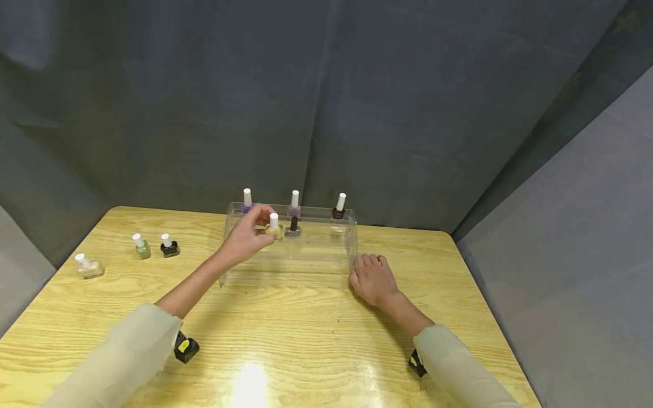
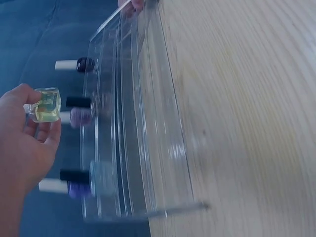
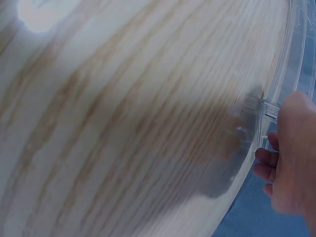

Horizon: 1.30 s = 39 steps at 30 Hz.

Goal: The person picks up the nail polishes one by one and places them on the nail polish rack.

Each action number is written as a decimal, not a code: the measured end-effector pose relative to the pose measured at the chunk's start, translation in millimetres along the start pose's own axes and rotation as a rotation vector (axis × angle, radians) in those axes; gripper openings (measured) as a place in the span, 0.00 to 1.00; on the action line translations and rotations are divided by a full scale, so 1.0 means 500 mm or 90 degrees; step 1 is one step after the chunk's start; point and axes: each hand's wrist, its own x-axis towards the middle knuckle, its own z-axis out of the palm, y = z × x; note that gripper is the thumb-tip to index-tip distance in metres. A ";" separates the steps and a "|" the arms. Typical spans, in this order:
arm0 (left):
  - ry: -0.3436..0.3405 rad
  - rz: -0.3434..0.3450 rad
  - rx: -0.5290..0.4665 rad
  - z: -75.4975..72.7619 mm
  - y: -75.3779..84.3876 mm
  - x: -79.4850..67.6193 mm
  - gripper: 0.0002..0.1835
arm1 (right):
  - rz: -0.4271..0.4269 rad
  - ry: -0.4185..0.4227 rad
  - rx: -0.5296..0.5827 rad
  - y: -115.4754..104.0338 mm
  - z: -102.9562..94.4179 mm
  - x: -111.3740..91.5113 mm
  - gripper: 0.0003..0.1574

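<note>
My left hand [image 1: 246,233] pinches a nail polish bottle [image 1: 274,229] of clear yellow with a white cap, held above the tiers of a clear stepped display rack [image 1: 306,266]. In the left wrist view the yellow bottle's base points toward the rack. My right hand [image 1: 376,279] grips the rack's right end, fingers curled at its side edge. White-capped bottles stand along the back tier: purple [image 1: 247,198], lilac [image 1: 295,204] and dark [image 1: 339,207]. One tier lower is a black-capped greyish bottle [image 1: 293,228]; another black-capped pale bottle [image 2: 101,177] shows in the left wrist view.
On the wooden table [image 1: 285,340], left of the rack, are a green bottle [image 1: 143,248], a black bottle [image 1: 170,247] and a beige bottle [image 1: 90,267], all white-capped. A dark curtain [image 1: 204,113] hangs behind the table.
</note>
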 end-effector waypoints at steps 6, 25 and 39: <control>-0.031 0.021 0.000 0.065 0.010 0.035 0.21 | -0.003 0.004 -0.016 0.008 0.009 0.004 0.19; -0.026 0.001 0.052 0.216 0.004 0.115 0.20 | 0.005 -0.023 -0.032 0.010 0.008 0.006 0.19; 0.015 -0.008 0.094 0.272 -0.027 0.142 0.19 | 0.016 -0.036 -0.031 0.003 0.003 0.006 0.18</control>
